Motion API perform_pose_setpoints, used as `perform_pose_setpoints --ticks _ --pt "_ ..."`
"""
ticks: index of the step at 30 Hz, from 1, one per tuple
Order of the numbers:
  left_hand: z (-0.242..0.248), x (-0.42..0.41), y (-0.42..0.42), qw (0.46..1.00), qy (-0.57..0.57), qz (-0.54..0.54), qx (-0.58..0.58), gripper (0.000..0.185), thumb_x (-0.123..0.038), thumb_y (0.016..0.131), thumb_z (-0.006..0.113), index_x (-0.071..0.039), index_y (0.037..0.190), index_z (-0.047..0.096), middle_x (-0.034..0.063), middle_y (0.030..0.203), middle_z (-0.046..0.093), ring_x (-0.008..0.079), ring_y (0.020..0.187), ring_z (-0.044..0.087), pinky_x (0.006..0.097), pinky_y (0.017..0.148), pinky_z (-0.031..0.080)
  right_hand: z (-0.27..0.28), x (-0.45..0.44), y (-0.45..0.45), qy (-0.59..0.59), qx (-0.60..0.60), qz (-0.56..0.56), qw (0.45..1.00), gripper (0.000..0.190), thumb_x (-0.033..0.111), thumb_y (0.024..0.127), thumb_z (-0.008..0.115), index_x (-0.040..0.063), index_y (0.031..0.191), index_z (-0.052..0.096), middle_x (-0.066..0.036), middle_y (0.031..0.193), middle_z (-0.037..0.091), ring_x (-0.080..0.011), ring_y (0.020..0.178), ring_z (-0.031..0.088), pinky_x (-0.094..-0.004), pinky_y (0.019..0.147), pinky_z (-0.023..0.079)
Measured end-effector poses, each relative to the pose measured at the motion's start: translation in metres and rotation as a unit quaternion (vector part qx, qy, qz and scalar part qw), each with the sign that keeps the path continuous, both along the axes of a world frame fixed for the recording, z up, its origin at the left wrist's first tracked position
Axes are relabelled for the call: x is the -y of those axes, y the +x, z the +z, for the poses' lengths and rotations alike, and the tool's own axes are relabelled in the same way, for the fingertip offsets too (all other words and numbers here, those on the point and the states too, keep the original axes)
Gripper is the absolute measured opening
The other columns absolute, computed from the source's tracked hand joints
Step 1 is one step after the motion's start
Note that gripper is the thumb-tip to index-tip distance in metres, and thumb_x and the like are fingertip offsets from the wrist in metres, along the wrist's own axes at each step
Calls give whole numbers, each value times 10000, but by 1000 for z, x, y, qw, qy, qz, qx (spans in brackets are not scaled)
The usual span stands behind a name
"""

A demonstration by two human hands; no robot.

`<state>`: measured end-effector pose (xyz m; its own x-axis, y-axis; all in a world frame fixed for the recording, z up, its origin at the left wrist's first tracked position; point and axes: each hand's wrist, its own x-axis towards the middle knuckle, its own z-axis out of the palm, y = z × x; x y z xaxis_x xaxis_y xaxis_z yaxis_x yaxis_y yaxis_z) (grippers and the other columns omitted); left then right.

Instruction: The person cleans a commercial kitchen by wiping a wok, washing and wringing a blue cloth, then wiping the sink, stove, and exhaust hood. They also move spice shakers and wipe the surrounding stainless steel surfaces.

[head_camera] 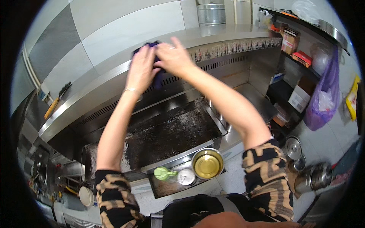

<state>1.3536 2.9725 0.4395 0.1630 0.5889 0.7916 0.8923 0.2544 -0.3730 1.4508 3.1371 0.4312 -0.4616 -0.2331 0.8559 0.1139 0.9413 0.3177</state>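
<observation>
A dark purple cloth [157, 81] hangs over the front edge of a stainless steel ledge [117, 68], and its upper part is bunched on top. My left hand [141, 68] lies on the cloth with its fingers pointing up and away from me. Close beside it, my right hand [174, 58] bears on the same cloth, one finger raised off it. Both hands are slightly blurred and cover much of the cloth. Below them is a dark flat griddle [176, 134] with greyish residue, backed by a slotted metal panel [225, 62].
On a tray [159, 191] at the griddle's front stand a green-lidded container [161, 173], a white perforated-top shaker [186, 176] and a metal bowl of yellow liquid [207, 165]. A wooden-handled brush [57, 99] lies on the ledge's left. Right are shelves [302, 74] and a purple bag [323, 97].
</observation>
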Motion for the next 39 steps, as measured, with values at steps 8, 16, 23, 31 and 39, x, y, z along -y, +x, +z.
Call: perform_pose_setpoints --ticks 8,16,23,31,39 --pt "-2 -287 127 993 -29 -111 -16 593 -121 880 629 -11 1441 472 236 1443 507 371 1360 487 453 1139 394 -13 -248 166 -110 5 -114 987 472 225 916 688 36 1340 603 -149 1466 563 -294 1406 482 -515 1207 294" --pt "14 -234 116 992 -66 -110 -13 625 -81 947 511 -259 1541 431 307 1411 493 454 1315 504 483 1112 434 -4 -213 126 -204 8 -49 978 412 94 946 480 -80 1303 589 -252 1456 521 -372 1403 455 -535 1229 237" --pt "23 -33 30 990 50 132 -21 441 -38 770 684 -63 1210 661 158 1331 602 349 1289 544 500 1092 427 45 -38 -4 -145 168 152 963 313 266 982 479 67 1110 685 -111 1153 682 -255 1167 608 -557 1133 294" --pt "27 37 -83 940 14 275 200 485 -378 1064 416 -92 1423 573 266 1414 566 428 1338 512 516 1129 379 74 23 -106 -144 352 123 917 479 333 1037 324 70 1197 692 -173 1263 686 -332 1228 623 -560 1105 369" --pt "75 -158 -82 825 -190 289 447 679 -559 1034 351 -84 1513 429 264 1403 569 382 1277 548 482 1108 413 108 -150 -87 -183 462 46 867 461 344 980 468 79 1272 706 -183 1351 650 -333 1246 627 -459 1075 467"
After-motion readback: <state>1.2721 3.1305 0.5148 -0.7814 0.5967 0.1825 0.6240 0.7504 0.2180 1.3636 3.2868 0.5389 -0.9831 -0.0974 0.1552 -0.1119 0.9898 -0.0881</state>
